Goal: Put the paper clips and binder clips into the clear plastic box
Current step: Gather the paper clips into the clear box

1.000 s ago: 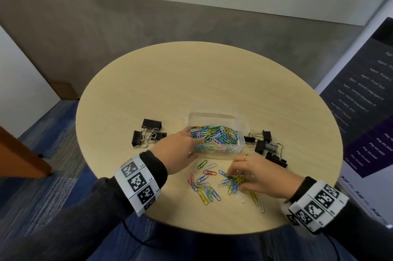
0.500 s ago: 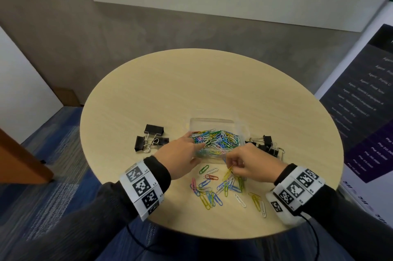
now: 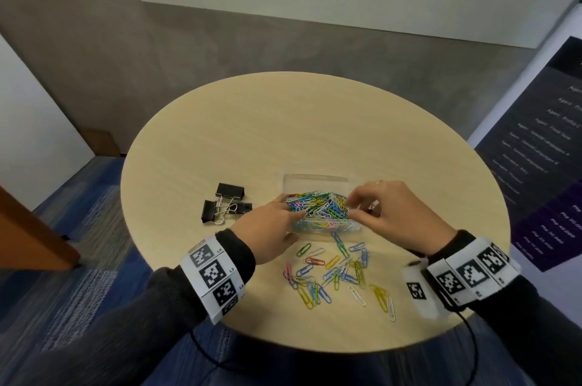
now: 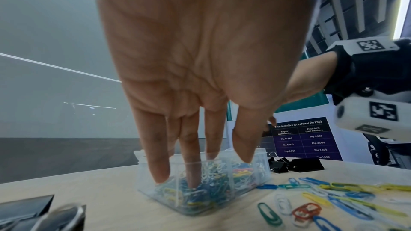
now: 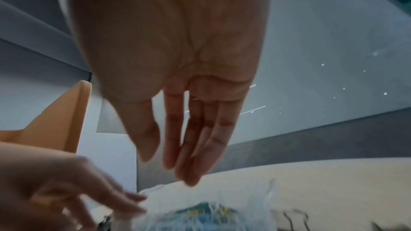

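A clear plastic box (image 3: 315, 179) heaped with coloured paper clips stands mid-table. My left hand (image 3: 288, 218) holds its left end, thumb on the near wall and fingers at the far side; seen through the plastic, the left hand (image 4: 200, 169) reaches down among the clips. Over the right end of the box (image 5: 155, 198) hovers my right hand (image 5: 173, 168), fingers straight and empty. The right hand (image 3: 351, 207) covers that end. Loose paper clips (image 3: 337, 275) lie in front of the box. Black binder clips (image 3: 225, 206) sit to its left, and more binder clips (image 4: 295, 164) to its right.
The round wooden table (image 3: 283, 127) is bare behind the box. Its near edge lies just below the loose clips. A dark poster board (image 3: 541, 165) stands to the right, and a wooden panel (image 3: 28, 237) on the floor to the left.
My right hand rose from the loose pile with a pinch of clips, moved over the box, and its fingers have spread empty. The left hand stayed on the box.
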